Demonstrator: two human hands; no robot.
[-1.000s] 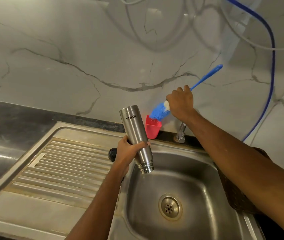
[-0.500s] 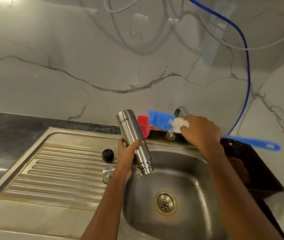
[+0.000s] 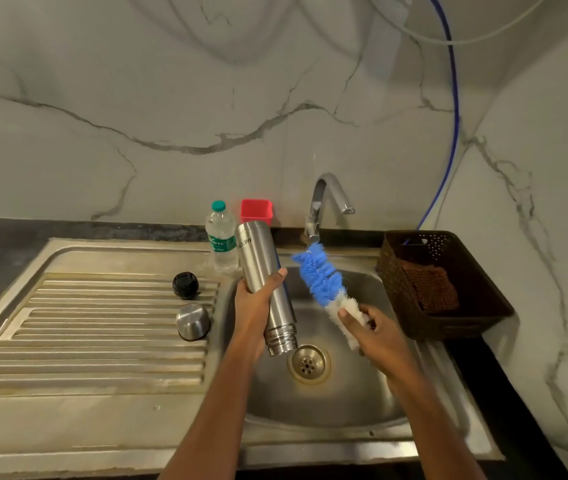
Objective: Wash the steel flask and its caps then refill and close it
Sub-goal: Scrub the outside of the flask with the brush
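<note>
Left grip (image 3: 256, 308) wraps the steel flask (image 3: 261, 258), mouth-down over the sink (image 3: 310, 441); right grip (image 3: 377, 336) pinches the bottle brush (image 3: 320, 278) beside it. Black stopper (image 3: 185, 285) and steel cap (image 3: 193, 321) lie leftward; scrubbing, refilling, closing apparently remain.

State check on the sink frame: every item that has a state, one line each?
steel flask: uncapped, mouth down over the basin, gripped by the left hand
bottle brush: bristles up, held at its white end by the right hand
black cap: off, on the drainboard
steel cap: off, on the drainboard
water bottle: upright, capped
tap: no stream visible
basket: holds a brown cloth
</note>
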